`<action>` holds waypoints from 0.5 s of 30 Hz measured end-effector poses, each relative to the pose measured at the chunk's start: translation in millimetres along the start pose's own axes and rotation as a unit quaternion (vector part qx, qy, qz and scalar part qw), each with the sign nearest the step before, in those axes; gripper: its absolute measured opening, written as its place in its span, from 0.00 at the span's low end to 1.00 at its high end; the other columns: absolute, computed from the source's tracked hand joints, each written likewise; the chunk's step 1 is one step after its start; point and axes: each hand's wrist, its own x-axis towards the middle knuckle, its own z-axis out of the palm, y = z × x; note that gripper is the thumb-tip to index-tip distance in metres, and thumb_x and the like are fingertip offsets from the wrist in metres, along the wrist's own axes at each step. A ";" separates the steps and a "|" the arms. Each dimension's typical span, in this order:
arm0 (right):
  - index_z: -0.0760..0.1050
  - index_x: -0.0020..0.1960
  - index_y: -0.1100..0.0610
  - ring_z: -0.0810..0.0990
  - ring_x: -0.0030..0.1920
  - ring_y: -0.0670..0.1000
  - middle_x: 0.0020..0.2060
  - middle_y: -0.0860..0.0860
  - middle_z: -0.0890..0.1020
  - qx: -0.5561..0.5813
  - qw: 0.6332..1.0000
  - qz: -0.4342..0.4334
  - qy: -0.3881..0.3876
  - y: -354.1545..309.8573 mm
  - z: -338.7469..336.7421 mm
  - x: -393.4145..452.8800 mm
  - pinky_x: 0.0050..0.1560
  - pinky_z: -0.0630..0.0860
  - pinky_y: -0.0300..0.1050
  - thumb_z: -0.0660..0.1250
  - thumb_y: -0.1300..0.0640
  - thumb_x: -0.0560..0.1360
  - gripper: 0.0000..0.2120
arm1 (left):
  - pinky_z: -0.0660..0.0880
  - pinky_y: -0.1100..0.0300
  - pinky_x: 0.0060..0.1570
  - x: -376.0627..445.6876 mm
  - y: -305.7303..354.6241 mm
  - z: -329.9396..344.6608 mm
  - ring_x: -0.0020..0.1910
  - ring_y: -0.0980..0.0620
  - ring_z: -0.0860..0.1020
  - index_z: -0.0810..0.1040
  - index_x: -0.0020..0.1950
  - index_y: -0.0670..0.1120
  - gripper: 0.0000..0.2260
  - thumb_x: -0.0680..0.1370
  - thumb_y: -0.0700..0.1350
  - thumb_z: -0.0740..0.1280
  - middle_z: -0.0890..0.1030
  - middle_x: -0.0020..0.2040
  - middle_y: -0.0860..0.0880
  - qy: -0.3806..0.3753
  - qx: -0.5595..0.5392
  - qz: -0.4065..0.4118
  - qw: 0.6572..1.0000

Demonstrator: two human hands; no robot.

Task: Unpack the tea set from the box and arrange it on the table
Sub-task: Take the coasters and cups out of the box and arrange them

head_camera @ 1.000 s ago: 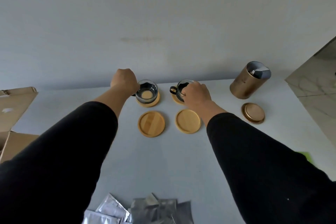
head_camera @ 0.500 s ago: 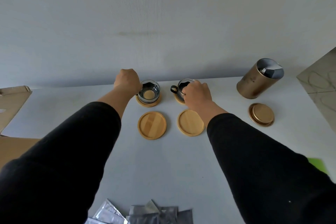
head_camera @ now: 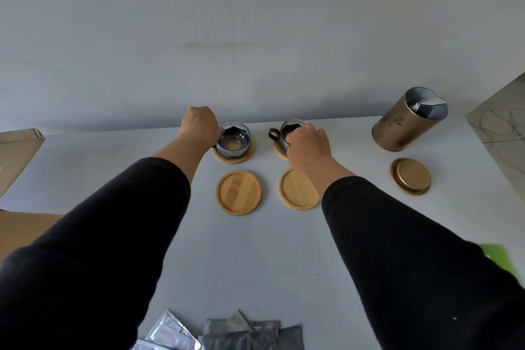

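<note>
The left hand [head_camera: 200, 125] is curled into a fist at the left side of the left glass cup [head_camera: 234, 140], gripping its handle, which the hand hides. This cup stands on a far wooden coaster [head_camera: 230, 158]. The right hand [head_camera: 308, 145] grips the right glass cup [head_camera: 289, 130] from above; its black handle points left. Two bare wooden coasters [head_camera: 238, 192] lie nearer on the white table [head_camera: 255, 250]. At the right stand an open gold tea canister [head_camera: 406, 120] and its lid [head_camera: 410, 176]. Silver sachets [head_camera: 227, 334] lie at the near edge.
</note>
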 end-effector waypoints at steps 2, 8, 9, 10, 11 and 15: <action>0.77 0.56 0.59 0.73 0.61 0.55 0.54 0.54 0.80 0.002 1.000 0.002 -0.004 -0.2 -1.0 -0.7 0.55 0.70 0.47 0.61 0.61 0.76 0.10 | 0.72 0.58 0.39 -0.9 0.5 0.6 0.51 0.43 0.80 0.81 0.50 0.37 0.16 0.77 0.51 0.67 0.81 0.51 0.38 0.004 -0.007 -0.001 1.000; 0.77 0.55 0.59 0.72 0.61 0.55 0.54 0.54 0.80 0.015 1.000 0.008 -0.003 -0.7 -2.3 -2.6 0.54 0.70 0.47 0.61 0.62 0.76 0.10 | 0.72 0.59 0.38 -3.9 0.5 3.1 0.48 0.44 0.80 0.82 0.49 0.39 0.14 0.77 0.50 0.67 0.82 0.47 0.40 0.026 -0.041 -0.011 0.999; 0.77 0.55 0.59 0.72 0.61 0.55 0.54 0.54 0.80 0.018 1.000 0.009 -0.003 -0.8 -2.9 -3.3 0.54 0.70 0.47 0.61 0.61 0.76 0.10 | 0.72 0.59 0.39 -4.5 0.7 3.3 0.49 0.44 0.80 0.82 0.50 0.39 0.14 0.77 0.50 0.68 0.82 0.48 0.40 0.030 -0.046 -0.013 0.998; 0.77 0.54 0.60 0.72 0.61 0.56 0.54 0.55 0.80 0.021 1.000 0.009 -0.004 -1.0 -3.4 -3.8 0.54 0.69 0.47 0.61 0.61 0.76 0.10 | 0.73 0.59 0.39 -5.2 1.3 3.3 0.49 0.44 0.80 0.82 0.50 0.39 0.14 0.77 0.50 0.68 0.82 0.48 0.40 0.033 -0.048 -0.013 0.998; 0.77 0.55 0.60 0.72 0.61 0.56 0.54 0.55 0.80 0.024 1.000 0.009 -0.004 -0.9 -4.0 -4.5 0.54 0.69 0.47 0.61 0.61 0.76 0.10 | 0.73 0.59 0.40 -6.3 1.8 3.3 0.49 0.44 0.80 0.82 0.50 0.39 0.14 0.77 0.50 0.68 0.82 0.48 0.41 0.035 -0.048 -0.011 0.998; 0.76 0.58 0.59 0.71 0.61 0.56 0.56 0.55 0.79 0.041 0.999 0.006 0.014 -1.8 -7.3 -7.8 0.54 0.69 0.47 0.62 0.60 0.76 0.12 | 0.73 0.59 0.40 -11.4 2.7 1.7 0.48 0.44 0.80 0.82 0.50 0.38 0.14 0.77 0.49 0.68 0.82 0.46 0.41 0.047 -0.051 -0.008 0.998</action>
